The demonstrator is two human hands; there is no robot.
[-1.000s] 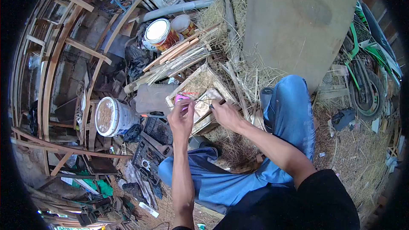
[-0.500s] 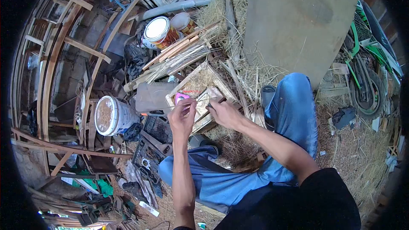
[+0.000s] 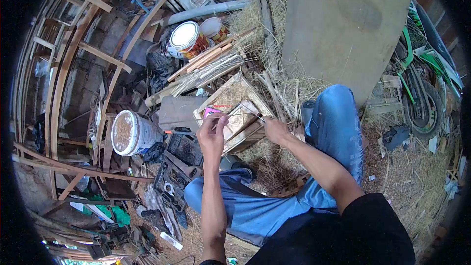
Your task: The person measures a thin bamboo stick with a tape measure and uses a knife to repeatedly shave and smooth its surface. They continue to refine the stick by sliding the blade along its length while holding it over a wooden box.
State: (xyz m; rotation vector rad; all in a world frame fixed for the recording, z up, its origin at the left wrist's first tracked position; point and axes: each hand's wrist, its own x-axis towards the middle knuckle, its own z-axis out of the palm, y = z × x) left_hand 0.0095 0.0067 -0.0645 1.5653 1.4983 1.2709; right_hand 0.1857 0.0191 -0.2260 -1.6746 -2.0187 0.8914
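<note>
My left hand (image 3: pixel 212 135) is closed, thumb and fingers pinching a thin wooden strip (image 3: pixel 233 114) that runs out to both sides. My right hand (image 3: pixel 276 130) is wrapped round a slim knife-like tool (image 3: pixel 258 115), whose narrow end points up and left to the strip's right end; I cannot tell its exact kind. Both hands are above a square wooden frame (image 3: pixel 256 90) with shavings inside. Within it lie a pale wooden board (image 3: pixel 236 126) and a bright pink object (image 3: pixel 211 112), partly covered by my left hand.
Thin strips (image 3: pixel 206 75) are bundled beyond the frame. A white bucket of shavings (image 3: pixel 142 134) and a lidded can (image 3: pixel 185 36) stand left. A handsaw (image 3: pixel 182 164) lies near my knee. A large board (image 3: pixel 338 24) and a green-framed bicycle (image 3: pixel 411 68) are to the right.
My right hand has moved right and slightly down, away from my left hand, and the slim tool now shows more. My left hand keeps its pinch on the strip.
</note>
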